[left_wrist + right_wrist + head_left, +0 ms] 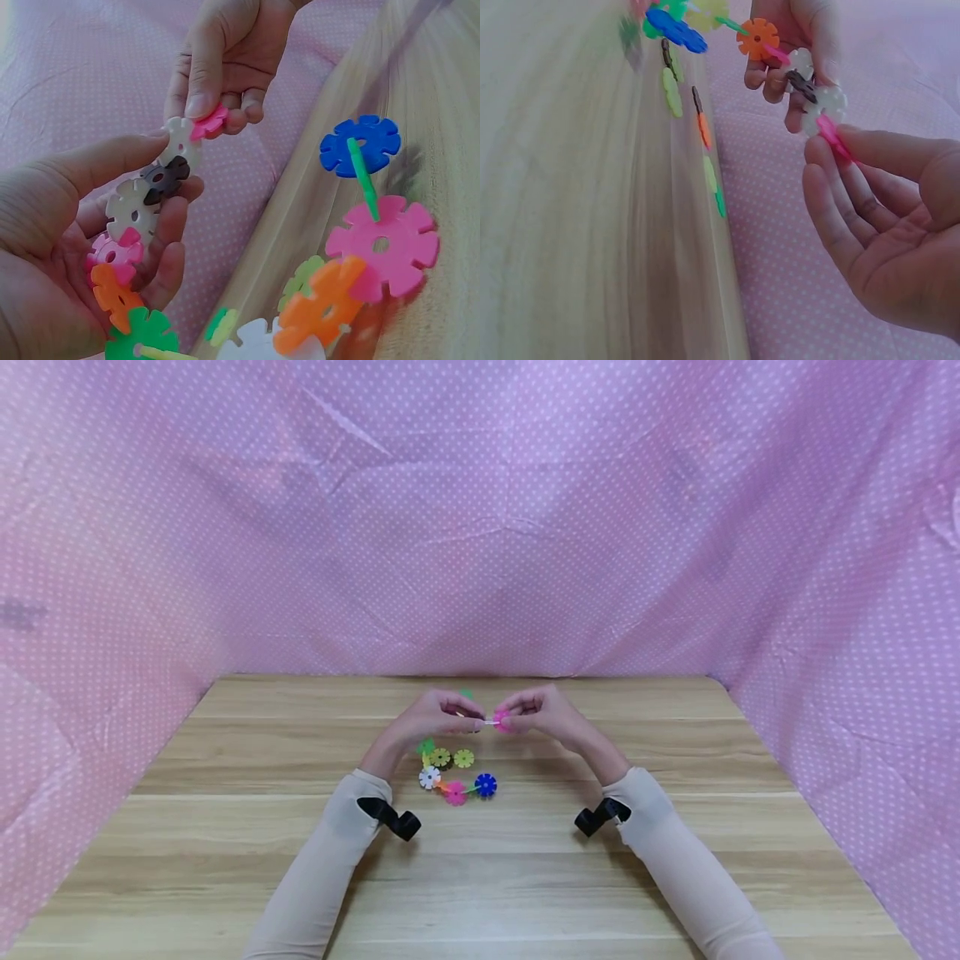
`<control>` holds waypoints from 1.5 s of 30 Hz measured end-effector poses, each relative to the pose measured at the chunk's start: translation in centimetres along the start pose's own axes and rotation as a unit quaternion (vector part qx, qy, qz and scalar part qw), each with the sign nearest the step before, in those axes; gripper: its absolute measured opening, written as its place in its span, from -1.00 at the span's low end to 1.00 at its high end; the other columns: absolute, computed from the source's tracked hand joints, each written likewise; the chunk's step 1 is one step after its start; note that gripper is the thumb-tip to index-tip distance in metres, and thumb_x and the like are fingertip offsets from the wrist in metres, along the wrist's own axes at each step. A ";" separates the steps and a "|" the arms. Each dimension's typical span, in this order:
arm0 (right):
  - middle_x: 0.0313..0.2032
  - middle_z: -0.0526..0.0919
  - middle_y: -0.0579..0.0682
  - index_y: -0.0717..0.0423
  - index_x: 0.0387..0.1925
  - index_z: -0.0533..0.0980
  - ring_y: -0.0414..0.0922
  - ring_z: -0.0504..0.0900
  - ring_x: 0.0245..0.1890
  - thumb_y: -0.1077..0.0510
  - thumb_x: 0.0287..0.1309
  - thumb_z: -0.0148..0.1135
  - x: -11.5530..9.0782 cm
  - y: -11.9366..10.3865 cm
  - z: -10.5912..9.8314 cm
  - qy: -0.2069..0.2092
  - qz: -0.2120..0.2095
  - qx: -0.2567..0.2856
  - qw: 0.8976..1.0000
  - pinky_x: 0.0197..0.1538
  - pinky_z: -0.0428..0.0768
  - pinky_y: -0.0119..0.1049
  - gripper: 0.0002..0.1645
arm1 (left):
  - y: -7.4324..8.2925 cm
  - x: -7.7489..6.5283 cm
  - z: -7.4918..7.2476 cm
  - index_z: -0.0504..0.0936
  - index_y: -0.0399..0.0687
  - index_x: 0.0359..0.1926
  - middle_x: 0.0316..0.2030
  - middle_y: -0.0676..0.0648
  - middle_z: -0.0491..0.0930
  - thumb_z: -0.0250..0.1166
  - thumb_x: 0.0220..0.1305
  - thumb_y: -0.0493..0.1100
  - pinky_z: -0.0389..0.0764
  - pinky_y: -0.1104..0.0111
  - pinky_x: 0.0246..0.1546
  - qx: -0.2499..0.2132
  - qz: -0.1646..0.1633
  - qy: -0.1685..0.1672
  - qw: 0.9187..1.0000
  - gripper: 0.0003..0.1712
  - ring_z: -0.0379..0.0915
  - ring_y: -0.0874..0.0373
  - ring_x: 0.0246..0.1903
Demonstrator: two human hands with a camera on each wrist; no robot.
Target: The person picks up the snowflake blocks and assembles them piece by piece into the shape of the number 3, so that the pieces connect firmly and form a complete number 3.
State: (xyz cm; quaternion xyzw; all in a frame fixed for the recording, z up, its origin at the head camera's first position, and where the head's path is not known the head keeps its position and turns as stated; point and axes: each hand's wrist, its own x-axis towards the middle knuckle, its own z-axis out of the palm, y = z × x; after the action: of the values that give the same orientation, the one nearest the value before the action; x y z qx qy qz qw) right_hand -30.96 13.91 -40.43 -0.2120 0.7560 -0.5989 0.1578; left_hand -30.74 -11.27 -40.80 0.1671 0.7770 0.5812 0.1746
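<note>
My left hand (pixel 433 717) holds a chain of notched plastic discs above the table. In the left wrist view its thumb and fingers pinch near a white disc (pixel 182 139) and a brown disc (pixel 165 180). Another white disc (pixel 124 214), a pink one, an orange disc (pixel 112 296) and a green disc (pixel 142 334) run along the palm. My right hand (pixel 546 717) pinches a pink disc (pixel 831 136) between thumb and fingertips, its edge against the white end disc (pixel 825 109). Whether the slots are fully meshed is hard to tell. Lower down, the chain reaches a blue disc (pixel 486 785).
Loose yellow-green discs (pixel 464 758) lie on the wooden table (pixel 510 877) near the chain. A joined brown and orange pair (pixel 703 129) and a yellow-green and green pair (pixel 715 187) lie toward the far edge. Pink dotted cloth (pixel 480 527) hangs behind and at both sides.
</note>
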 end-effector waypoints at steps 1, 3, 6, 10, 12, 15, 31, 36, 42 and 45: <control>-0.23 0.79 0.18 0.42 -0.01 0.63 -0.02 0.79 -0.22 0.37 0.19 0.38 -0.1 0.0 0.0 -0.006 0.002 -0.003 1.000 -0.02 0.77 -0.14 -0.67 | 0.1 -0.1 0.0 0.74 -0.18 -0.01 -0.19 -0.05 0.77 0.49 0.21 -0.17 0.64 -0.07 0.15 0.002 0.000 -0.003 1.000 -0.66 0.69 0.14 -0.18; -0.25 0.80 0.13 0.42 -0.02 0.63 -0.05 0.79 -0.24 0.37 0.19 0.37 -0.2 0.0 0.0 -0.015 0.003 -0.008 1.000 -0.03 0.78 -0.14 -0.69 | 0.1 -0.3 0.0 0.73 -0.18 0.00 -0.19 -0.05 0.77 0.50 0.21 -0.16 0.62 -0.09 0.17 0.006 0.001 -0.008 1.000 -0.65 0.70 0.11 -0.15; -0.26 0.80 0.12 0.44 -0.03 0.62 -0.09 0.79 -0.27 0.40 0.20 0.35 -0.4 0.2 0.1 -0.017 0.004 -0.003 1.000 -0.02 0.77 -0.07 -0.71 | 0.3 -0.7 0.1 0.69 -0.23 0.07 -0.11 -0.11 0.76 0.49 0.22 -0.17 0.62 -0.04 0.18 0.007 0.004 -0.003 1.000 -0.58 0.68 0.05 -0.09; -0.28 0.79 0.12 0.47 -0.04 0.61 -0.17 0.77 -0.32 0.43 0.18 0.34 -0.8 0.2 0.4 -0.005 0.007 0.000 1.000 -0.04 0.78 -0.08 -0.71 | 0.7 -1.4 0.2 0.63 -0.23 0.15 0.07 -0.20 0.68 0.46 0.23 -0.18 0.65 0.15 0.15 0.001 0.024 0.054 0.998 -0.52 0.62 0.05 0.02; -0.29 0.79 0.10 0.48 -0.04 0.61 -0.20 0.75 -0.34 0.42 0.17 0.35 -1.0 0.2 0.6 0.003 0.010 -0.002 1.000 -0.08 0.78 -0.16 -0.69 | 1.1 -1.9 0.2 0.64 -0.17 0.15 0.10 -0.19 0.66 0.46 0.24 -0.16 0.65 0.26 0.12 0.002 0.036 0.105 0.994 -0.54 0.59 0.07 0.04; -0.31 0.78 0.05 0.46 -0.05 0.61 -0.21 0.72 -0.35 0.41 0.15 0.35 -1.1 0.2 0.9 0.016 0.017 0.001 1.000 -0.12 0.78 -0.24 -0.69 | 1.6 -3.0 0.4 0.67 -0.17 0.10 0.06 -0.20 0.67 0.45 0.26 -0.18 0.62 0.37 0.07 -0.006 0.062 0.179 0.982 -0.60 0.57 0.09 0.00; -0.34 0.77 0.07 0.43 -0.07 0.61 -0.21 0.70 -0.42 0.42 0.15 0.35 -1.0 0.4 2.6 0.106 0.043 0.017 0.993 -0.25 0.75 -0.38 -0.71 | -0.9 -5.0 4.1 0.66 -0.38 0.03 -0.12 -0.30 0.73 0.41 0.20 -0.41 0.67 0.55 -0.13 0.004 0.061 0.249 0.967 -0.65 0.68 0.01 -0.13; -0.36 0.77 0.06 0.43 -0.08 0.62 -0.23 0.70 -0.45 0.45 0.12 0.36 -0.9 0.5 3.3 0.127 0.054 0.033 0.990 -0.22 0.78 -0.30 -0.71 | -1.3 -4.5 4.7 0.66 -0.40 0.05 -0.08 -0.35 0.73 0.38 0.23 -0.42 0.72 0.49 -0.12 -0.011 0.037 0.255 0.966 -0.66 0.71 -0.08 -0.08; -0.36 0.77 0.06 0.43 -0.10 0.62 -0.16 0.73 -0.42 0.44 0.13 0.36 -1.0 0.4 4.2 0.120 0.064 0.047 0.990 -0.10 0.79 -0.08 -0.73 | -1.5 -4.1 5.0 0.69 -0.40 0.01 -0.07 -0.36 0.73 0.38 0.24 -0.40 0.74 0.46 -0.13 -0.028 0.021 0.273 0.962 -0.70 0.71 -0.10 -0.02; -0.38 0.76 0.04 0.44 -0.10 0.60 -0.13 0.74 -0.40 0.46 0.15 0.33 -1.2 0.3 4.6 0.106 0.075 0.058 0.990 -0.15 0.80 -0.16 -0.75 | -1.5 -4.1 5.2 0.68 -0.39 0.03 -0.07 -0.35 0.73 0.40 0.23 -0.39 0.75 0.44 -0.13 -0.038 0.012 0.277 0.960 -0.67 0.71 -0.10 -0.02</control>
State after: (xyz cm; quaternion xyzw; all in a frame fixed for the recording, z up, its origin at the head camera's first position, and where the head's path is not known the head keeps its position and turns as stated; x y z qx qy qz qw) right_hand -27.72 10.71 -41.85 -0.0801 0.7461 -0.6473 0.1337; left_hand -24.78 -9.15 -43.28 0.0025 0.7701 0.6360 -0.0484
